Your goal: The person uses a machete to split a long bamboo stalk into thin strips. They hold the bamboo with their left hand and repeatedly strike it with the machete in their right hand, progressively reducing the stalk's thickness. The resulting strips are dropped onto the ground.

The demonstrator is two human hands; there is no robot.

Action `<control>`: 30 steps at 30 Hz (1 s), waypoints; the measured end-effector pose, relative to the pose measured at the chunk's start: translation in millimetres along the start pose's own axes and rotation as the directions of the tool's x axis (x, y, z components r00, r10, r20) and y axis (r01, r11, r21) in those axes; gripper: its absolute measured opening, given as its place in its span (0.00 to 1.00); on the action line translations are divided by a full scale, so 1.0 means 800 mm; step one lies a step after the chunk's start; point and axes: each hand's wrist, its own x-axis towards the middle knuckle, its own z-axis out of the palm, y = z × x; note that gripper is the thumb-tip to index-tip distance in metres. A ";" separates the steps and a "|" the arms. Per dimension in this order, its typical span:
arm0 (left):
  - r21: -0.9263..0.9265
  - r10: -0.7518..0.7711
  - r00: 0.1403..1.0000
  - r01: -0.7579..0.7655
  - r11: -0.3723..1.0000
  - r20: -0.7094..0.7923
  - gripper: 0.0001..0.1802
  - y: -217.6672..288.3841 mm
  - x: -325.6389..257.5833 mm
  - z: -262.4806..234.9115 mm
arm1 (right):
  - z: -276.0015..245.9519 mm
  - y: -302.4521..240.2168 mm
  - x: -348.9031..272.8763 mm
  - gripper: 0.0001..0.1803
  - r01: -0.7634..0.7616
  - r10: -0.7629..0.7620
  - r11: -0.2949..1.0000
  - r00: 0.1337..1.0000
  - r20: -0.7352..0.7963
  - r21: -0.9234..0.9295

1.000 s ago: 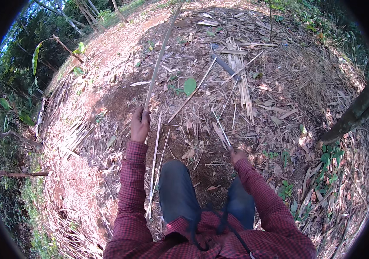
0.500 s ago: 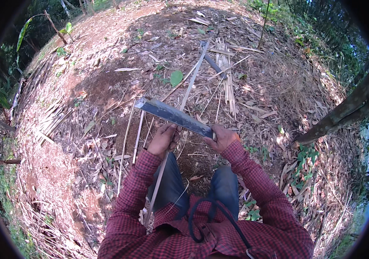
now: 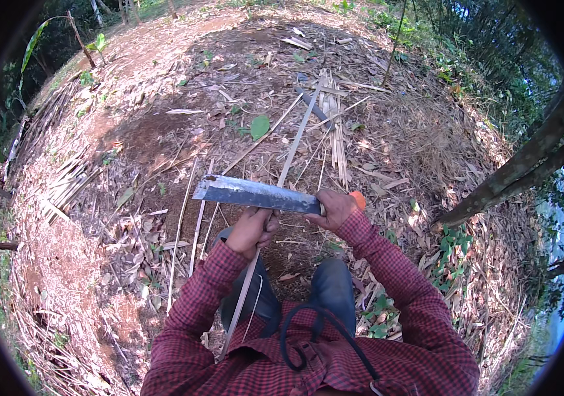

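Note:
My right hand is closed round the handle of a machete, whose orange butt end shows past my fist. The machete's broad blade points left and lies across a long, thin bamboo strip. Just below the blade, my left hand grips that strip with curled fingers. One end of the strip runs back past my left thigh to my shirt; the other reaches far ahead over the ground. Where the blade meets the strip is partly hidden by the blade.
A bundle of split bamboo lies ahead beside a dark tube-like piece. More split strips lie at left. A leaning trunk stands at right. Dry leaves and a green leaf cover the ground.
The machete blade has turned to lie more level, its tip end coming nearer to me, and its face has tilted. My left hand keeps its grip on the strip. The view has shifted slightly.

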 end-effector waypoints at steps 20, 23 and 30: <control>0.022 -0.059 0.994 0.057 0.998 0.091 0.13 -0.013 -0.095 0.001 | -0.066 0.089 0.008 0.32 -0.469 0.473 0.877 0.881 0.015 -0.101; 0.033 -0.057 0.988 0.053 0.998 0.142 0.13 -0.025 -0.109 -0.009 | -0.079 0.112 -0.002 0.33 -0.519 0.518 0.850 0.855 -0.039 -0.088; 0.086 -0.128 0.981 0.117 0.989 0.148 0.14 -0.052 -0.136 -0.039 | -0.073 0.181 -0.019 0.32 -0.725 0.720 0.688 0.677 -0.151 0.032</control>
